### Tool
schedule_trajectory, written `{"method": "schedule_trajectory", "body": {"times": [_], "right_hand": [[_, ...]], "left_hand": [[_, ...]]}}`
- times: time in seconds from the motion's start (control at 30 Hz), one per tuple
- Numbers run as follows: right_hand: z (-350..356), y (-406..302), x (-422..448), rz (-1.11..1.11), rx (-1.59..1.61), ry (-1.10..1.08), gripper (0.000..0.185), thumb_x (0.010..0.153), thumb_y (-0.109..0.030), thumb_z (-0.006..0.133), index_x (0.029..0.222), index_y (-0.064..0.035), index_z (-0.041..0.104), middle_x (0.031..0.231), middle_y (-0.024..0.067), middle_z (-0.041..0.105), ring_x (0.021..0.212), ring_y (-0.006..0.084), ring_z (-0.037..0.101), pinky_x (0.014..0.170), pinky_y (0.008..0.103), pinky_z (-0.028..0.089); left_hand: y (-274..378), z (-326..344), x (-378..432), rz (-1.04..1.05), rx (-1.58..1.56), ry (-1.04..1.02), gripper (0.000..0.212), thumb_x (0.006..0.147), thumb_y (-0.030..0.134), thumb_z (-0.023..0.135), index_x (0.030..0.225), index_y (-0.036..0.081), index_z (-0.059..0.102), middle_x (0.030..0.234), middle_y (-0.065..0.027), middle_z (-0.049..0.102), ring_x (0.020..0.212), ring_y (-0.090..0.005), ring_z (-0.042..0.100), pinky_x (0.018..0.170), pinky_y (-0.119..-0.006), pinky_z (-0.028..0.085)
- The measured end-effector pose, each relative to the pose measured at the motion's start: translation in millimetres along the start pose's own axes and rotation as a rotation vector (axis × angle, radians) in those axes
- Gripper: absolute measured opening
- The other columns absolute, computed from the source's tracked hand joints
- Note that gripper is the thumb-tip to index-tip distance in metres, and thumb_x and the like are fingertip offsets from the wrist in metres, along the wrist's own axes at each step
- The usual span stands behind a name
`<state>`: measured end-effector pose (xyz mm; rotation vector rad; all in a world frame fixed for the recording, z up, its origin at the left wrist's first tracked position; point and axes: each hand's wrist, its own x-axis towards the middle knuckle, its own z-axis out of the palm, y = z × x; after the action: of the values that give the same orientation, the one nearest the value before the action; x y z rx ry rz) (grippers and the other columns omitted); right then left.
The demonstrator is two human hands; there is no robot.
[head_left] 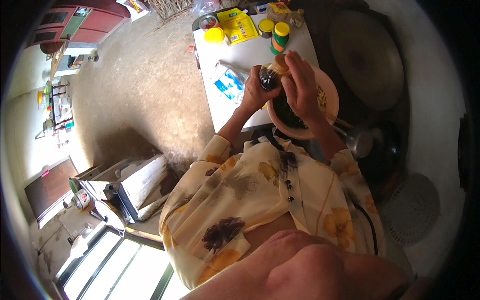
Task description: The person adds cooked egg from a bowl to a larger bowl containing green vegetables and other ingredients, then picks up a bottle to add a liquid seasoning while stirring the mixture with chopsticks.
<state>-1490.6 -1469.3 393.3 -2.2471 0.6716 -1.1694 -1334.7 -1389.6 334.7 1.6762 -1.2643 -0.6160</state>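
Note:
My left hand [255,90] is wrapped around a bottle of dark liquid [268,78], held tilted above the table's near right side. The bottle has a tan-brown cap [280,64]. Close against that cap is my right hand [303,88], its fingers fairly straight and its thumb just below the cap. Whether it grips the cap cannot be made out. Under both hands stands a pink basin [333,84] with dark green and pale yellowish chopped food [321,98] inside. Chopsticks [339,120] lean over its near right rim.
On the white tabletop [240,56] lie a blue-and-white packet [229,84] and a yellow packet [237,26]. Yellow-lidded jars [280,35] stand at the back. To the right are a big round lid [367,60], a metal ladle [359,144] and a plastic strainer basket [413,208].

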Motion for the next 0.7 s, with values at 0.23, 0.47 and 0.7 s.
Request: {"method": "schedule_trajectory", "body": {"times": [0.23, 0.47, 0.7], "right_hand": [[32.7, 26.1, 36.7, 0.187, 0.194, 0.050, 0.048, 0.096, -0.016, 0.059, 0.141, -0.0034, 0.047, 0.143, 0.0206, 0.047, 0.133, 0.0347, 0.045, 0.107, 0.0429, 0.039], [18.3, 50.4, -81.6, 0.668, 0.346, 0.083, 0.032, 0.099, -0.018, 0.060, 0.126, -0.0011, 0.060, 0.116, 0.0113, 0.066, 0.104, 0.0202, 0.064, 0.088, 0.0337, 0.051], [-13.5, 46.8, -256.9, 1.482, 0.505, 0.342, 0.034, 0.097, -0.024, 0.064, 0.121, -0.0006, 0.062, 0.092, 0.0063, 0.065, 0.072, 0.0126, 0.060, 0.060, 0.0304, 0.049]], "left_hand": [[-43.7, 9.6, 59.6, -0.067, -0.178, 0.068, 0.069, 0.069, 0.025, 0.085, 0.121, 0.001, 0.046, 0.102, -0.0216, 0.064, 0.093, -0.0382, 0.066, 0.079, -0.044, 0.052], [-140.8, 39.1, 120.3, -0.107, -0.175, 0.291, 0.080, 0.066, 0.018, 0.085, 0.132, 0.002, 0.044, 0.115, -0.0212, 0.058, 0.108, -0.0389, 0.057, 0.093, -0.045, 0.047], [-193.4, 65.6, 131.4, -0.076, -0.126, 0.311, 0.086, 0.066, 0.029, 0.090, 0.133, 0.000, 0.046, 0.118, -0.0156, 0.063, 0.106, -0.0282, 0.062, 0.094, -0.038, 0.048]]}}
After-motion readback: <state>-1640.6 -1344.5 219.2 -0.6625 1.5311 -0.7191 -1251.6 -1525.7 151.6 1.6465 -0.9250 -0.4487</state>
